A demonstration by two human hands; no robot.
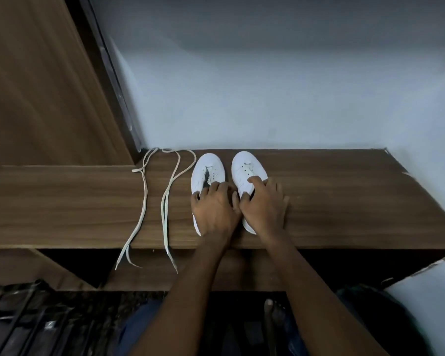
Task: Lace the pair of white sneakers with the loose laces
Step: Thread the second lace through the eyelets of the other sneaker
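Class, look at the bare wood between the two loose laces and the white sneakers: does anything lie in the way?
Nothing visible does. The two loose cream laces lie left of the left white sneaker, with only bare wooden shelf between.

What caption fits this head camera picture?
Both hands rest on unlaced white sneakers; loose laces lie alongside.

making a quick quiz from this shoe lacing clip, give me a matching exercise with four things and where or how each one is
Things:
1. left white sneaker
2. right white sneaker
3. two loose cream laces
4. brown wooden shelf

States:
A. lying folded, ends hanging over the front edge
B. under the right hand, forefinger stretched toward the eyelets
C. carrying both shoes, against the pale wall
D. under the left hand, beside the laces

Pairs: 1-D, 2-B, 3-A, 4-C
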